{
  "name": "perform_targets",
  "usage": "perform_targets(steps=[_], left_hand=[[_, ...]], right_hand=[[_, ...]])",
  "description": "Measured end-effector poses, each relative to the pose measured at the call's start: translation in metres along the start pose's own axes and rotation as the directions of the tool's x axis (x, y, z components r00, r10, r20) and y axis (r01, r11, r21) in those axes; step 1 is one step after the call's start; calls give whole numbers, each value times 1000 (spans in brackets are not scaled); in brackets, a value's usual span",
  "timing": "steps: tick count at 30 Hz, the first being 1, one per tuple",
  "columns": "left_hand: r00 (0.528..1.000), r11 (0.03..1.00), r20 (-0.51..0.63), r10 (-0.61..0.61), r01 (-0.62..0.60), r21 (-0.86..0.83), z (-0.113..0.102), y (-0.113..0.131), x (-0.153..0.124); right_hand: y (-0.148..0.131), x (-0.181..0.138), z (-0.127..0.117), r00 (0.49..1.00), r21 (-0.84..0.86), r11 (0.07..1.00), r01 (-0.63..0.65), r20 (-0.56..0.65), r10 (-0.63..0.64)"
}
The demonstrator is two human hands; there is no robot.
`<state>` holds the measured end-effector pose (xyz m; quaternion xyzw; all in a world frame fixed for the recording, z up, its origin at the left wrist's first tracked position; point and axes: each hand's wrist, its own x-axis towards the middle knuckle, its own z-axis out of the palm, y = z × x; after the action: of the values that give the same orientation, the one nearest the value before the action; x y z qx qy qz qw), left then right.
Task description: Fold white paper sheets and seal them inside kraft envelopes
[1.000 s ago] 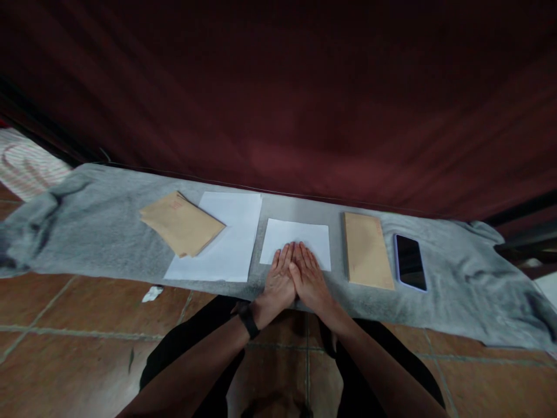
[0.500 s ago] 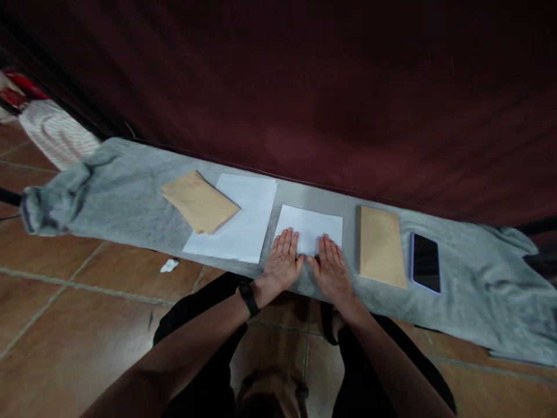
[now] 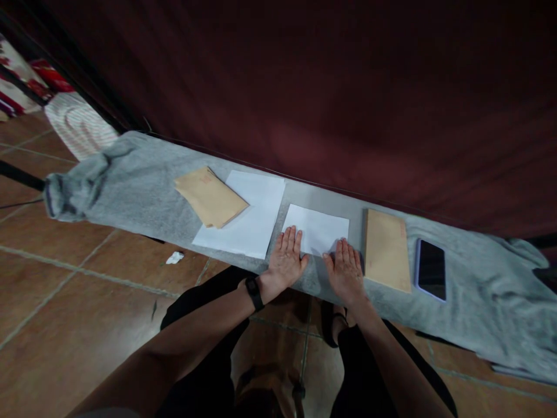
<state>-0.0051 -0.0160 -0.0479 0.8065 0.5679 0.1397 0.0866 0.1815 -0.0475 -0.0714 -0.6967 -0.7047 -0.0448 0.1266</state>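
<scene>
A white sheet of paper (image 3: 317, 226), smaller than the sheets to its left and perhaps folded, lies flat in front of me. My left hand (image 3: 286, 253) rests palm down on its near left corner, fingers stretched out. At the near right corner, my right hand (image 3: 346, 270) lies flat too, its fingertips on the paper. Both hands are open and grip nothing. Larger white sheets (image 3: 256, 229) lie just left of my left hand. To the right of my right hand is a stack of brown envelopes (image 3: 387, 249).
Several brown envelopes (image 3: 212, 197) lie askew on the larger sheets. A phone (image 3: 430, 268) in a purple case lies at the right. A grey cloth (image 3: 130, 186) covers the narrow bench. Behind it hangs a dark red curtain (image 3: 326, 116). A crumpled white scrap (image 3: 174, 258) is on the tiled floor.
My hands have moved apart along the paper's near edge, the right one outward to the right corner. The whole view has shifted slightly.
</scene>
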Motion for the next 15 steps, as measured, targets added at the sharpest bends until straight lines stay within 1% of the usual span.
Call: perform_targets(steps=[4, 7, 9, 11, 15], left_hand=[[999, 999, -22, 26, -25, 49, -6, 2, 6], [995, 993, -41, 92, -89, 75, -9, 3, 17], [986, 985, -33, 162, -160, 63, -10, 2, 26], [978, 978, -21, 206, -205, 48, -9, 2, 37], [980, 979, -26, 199, -198, 44, -3, 0, 59]], right_hand=[[-5, 18, -9, 999, 33, 999, -43, 21, 42], [-15, 31, -13, 997, 105, 994, -13, 75, 5], [-23, 39, -13, 993, 183, 983, 15, 113, -36], [-30, 46, -10, 989, 261, 965, 26, 134, -63], [-37, 63, -3, 990, 353, 935, -20, 141, -31]])
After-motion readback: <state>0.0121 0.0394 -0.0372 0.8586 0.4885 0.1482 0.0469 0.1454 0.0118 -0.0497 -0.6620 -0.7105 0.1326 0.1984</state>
